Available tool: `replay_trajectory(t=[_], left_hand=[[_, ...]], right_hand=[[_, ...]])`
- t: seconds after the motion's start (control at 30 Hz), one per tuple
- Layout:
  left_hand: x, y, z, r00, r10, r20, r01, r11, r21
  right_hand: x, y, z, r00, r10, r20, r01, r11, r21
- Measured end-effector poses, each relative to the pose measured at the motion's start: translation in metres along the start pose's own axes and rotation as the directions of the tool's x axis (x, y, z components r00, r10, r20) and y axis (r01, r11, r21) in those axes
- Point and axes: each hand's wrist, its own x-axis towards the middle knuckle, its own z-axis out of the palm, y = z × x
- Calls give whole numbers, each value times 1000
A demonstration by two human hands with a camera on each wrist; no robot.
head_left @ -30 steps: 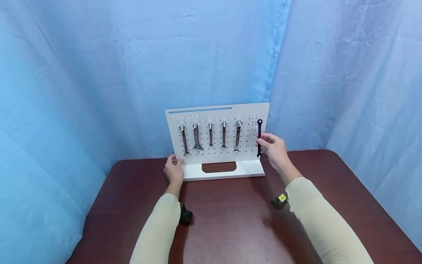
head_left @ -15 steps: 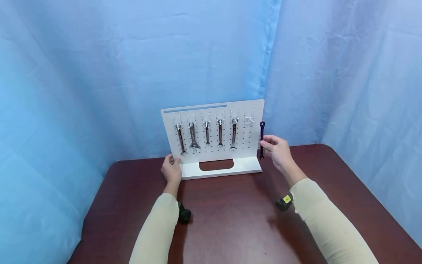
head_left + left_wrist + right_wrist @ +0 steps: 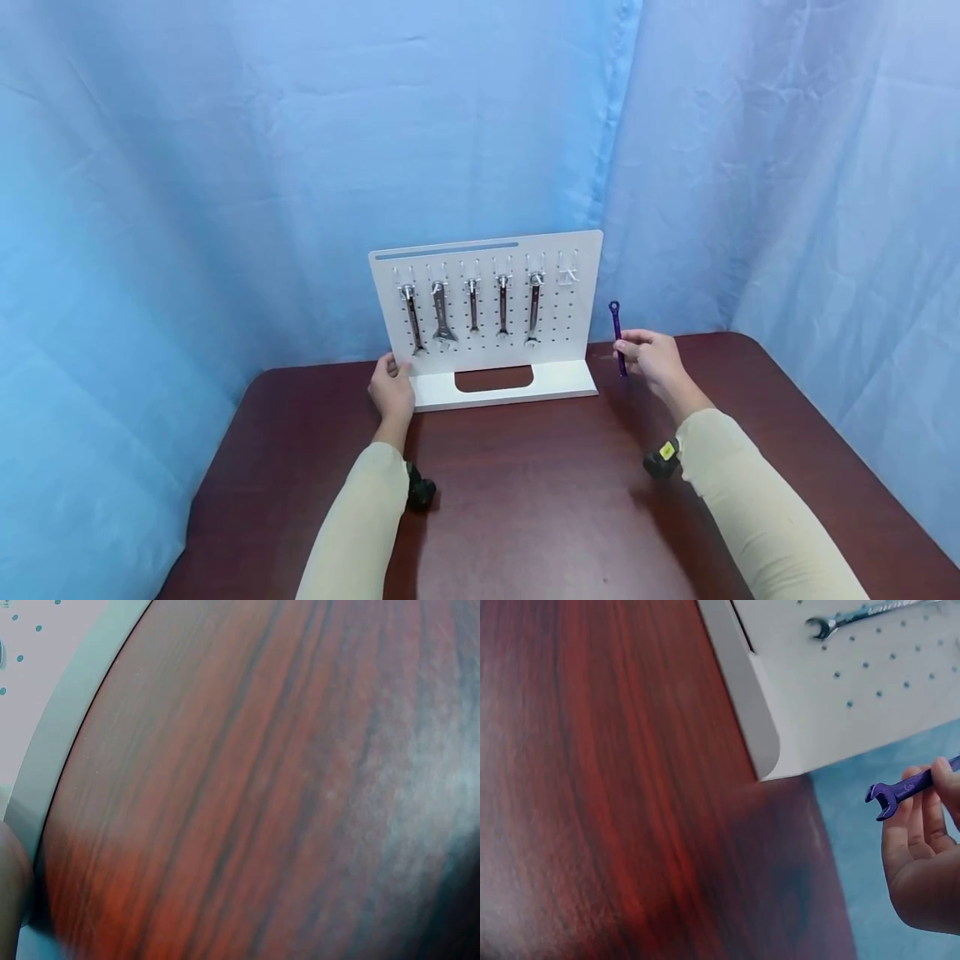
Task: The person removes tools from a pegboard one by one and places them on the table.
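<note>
My right hand (image 3: 654, 360) pinches a purple combination wrench (image 3: 616, 321) between thumb and fingers, off the right side of a white pegboard stand (image 3: 558, 333). The wrench is held nearly upright, ring end up. Its open end (image 3: 885, 799) shows in the right wrist view, apart from the board. At the board's lower left corner my left hand (image 3: 392, 392) grips the edge, thumb in front; its other fingers are partly hidden. Only a bit of the left thumb (image 3: 11, 877) appears in the left wrist view.
Several silver wrenches (image 3: 503, 307) hang in a row on the board, with an adjustable wrench (image 3: 442, 315) among them. At the row's right end is a bare hook (image 3: 568, 274). The stand rests on a dark red-brown table (image 3: 525, 492) before blue curtains (image 3: 337, 167).
My right hand has carried the purple wrench from in front of the board's right hook out to the right and lower. The left hand stays at the board's corner.
</note>
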Motion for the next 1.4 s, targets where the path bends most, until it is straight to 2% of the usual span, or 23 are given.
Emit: replay_trajectory(t=[0.1, 0.33, 0.53, 0.7, 0.83, 0.9, 1.0, 1.1, 1.27, 1.4], left_hand=[[-2, 1, -1, 1000, -1, 4, 1, 1000, 4], [-4, 4, 1, 1000, -12, 14, 12, 1000, -2], [-6, 4, 1, 1000, -14, 21, 14, 1000, 6], [-7, 3, 0, 999, -10, 33, 10, 1000, 0], [-6, 1, 0, 1000, 3, 26, -3, 1000, -10], [-5, 0, -1, 1000, 8, 22, -8, 1000, -13], [-4, 1, -2, 1000, 12, 24, -12, 1000, -12], [-2, 1, -3, 1000, 9, 28, -9, 1000, -8], [-2, 0, -2, 999, 3, 32, -2, 1000, -12], [-1, -2, 0, 1000, 4, 26, -3, 1000, -13]], right_hand=[[4, 10, -3, 999, 46, 3, -46, 998, -34], [9, 29, -5, 995, 100, -2, -99, 989, -109], [7, 38, 3, 990, 141, -19, -142, 963, -228], [6, 42, 11, 989, 139, -58, -151, 916, -371], [7, 44, 16, 991, 107, -80, -132, 875, -466], [7, 44, 18, 994, 76, -79, -106, 835, -540], [7, 43, 21, 997, 28, -76, -71, 758, -649], [5, 39, 24, 997, 7, -82, -63, 696, -715], [3, 37, 27, 995, 21, -95, -85, 661, -746], [4, 38, 28, 994, 28, -105, -97, 662, -744]])
